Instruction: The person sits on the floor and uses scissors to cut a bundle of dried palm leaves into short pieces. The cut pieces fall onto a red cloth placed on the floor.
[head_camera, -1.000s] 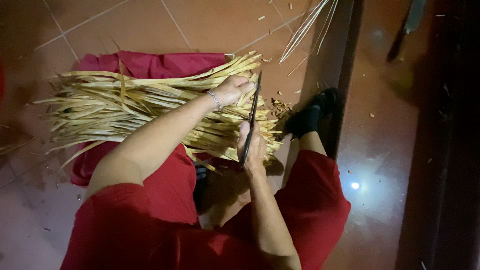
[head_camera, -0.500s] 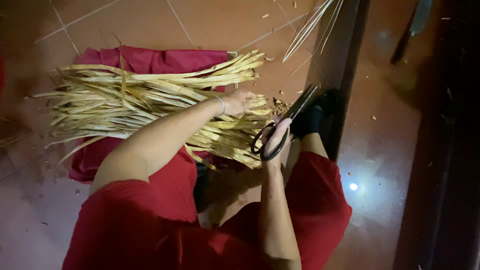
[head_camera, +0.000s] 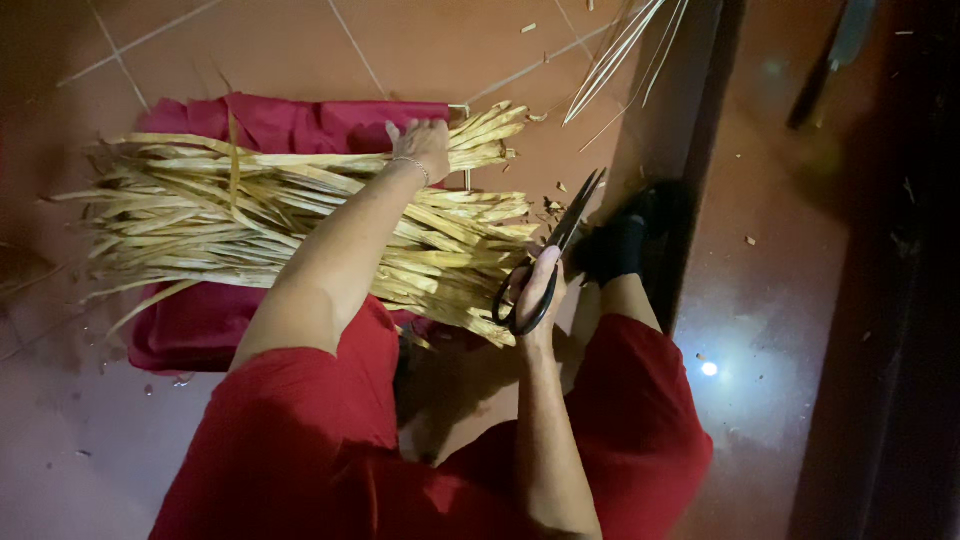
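Right hand (head_camera: 538, 285) closed around black scissors (head_camera: 550, 255)

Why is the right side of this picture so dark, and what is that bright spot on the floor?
Head view: light falls mostly on the pale dried leaf strips and red cloth; the right edge sinks into shadow. The bright spot is glare on the glossy reddish floor tiles. The black scissors in the right hand look sharp enough.
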